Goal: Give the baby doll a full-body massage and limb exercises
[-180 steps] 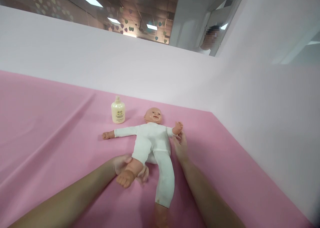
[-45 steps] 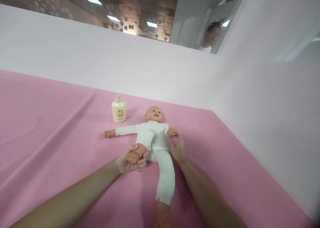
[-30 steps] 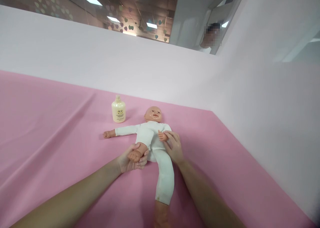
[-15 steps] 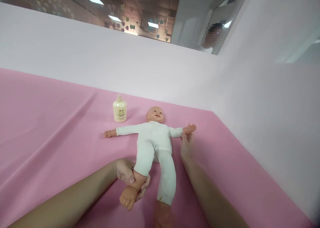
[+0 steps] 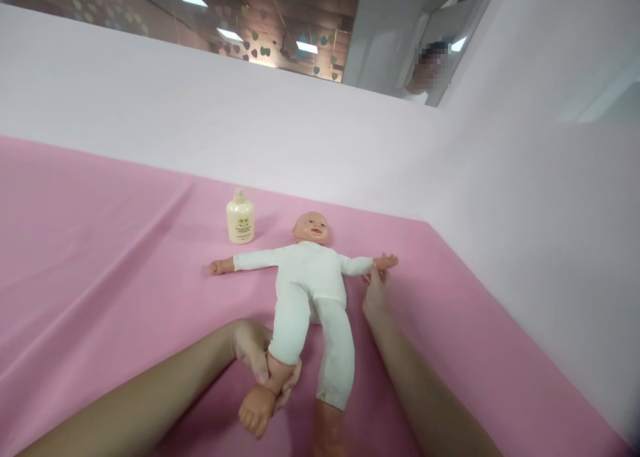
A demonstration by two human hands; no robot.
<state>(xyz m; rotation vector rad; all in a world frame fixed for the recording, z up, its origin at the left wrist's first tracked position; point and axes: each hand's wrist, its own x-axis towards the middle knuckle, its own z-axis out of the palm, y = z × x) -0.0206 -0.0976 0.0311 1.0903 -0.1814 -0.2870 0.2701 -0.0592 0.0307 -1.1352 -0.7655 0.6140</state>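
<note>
Holding one doll (image 5: pixel 311 270), the left hand (image 5: pixel 251 350) grasped one ankle (image 5: pixel 280 371) and the right hand (image 5: pixel 375 297) clasped one wrist (image 5: pixel 379 263), one bottle (image 5: pixel 241 221) standing nearby.

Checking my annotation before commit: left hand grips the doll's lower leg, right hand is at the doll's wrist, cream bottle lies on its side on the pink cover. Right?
One error: the cream bottle stands upright, as the head view shows. The rest holds: left hand gripping the lower leg of the doll, right hand at its wrist, bottle on the pink cover.
</note>
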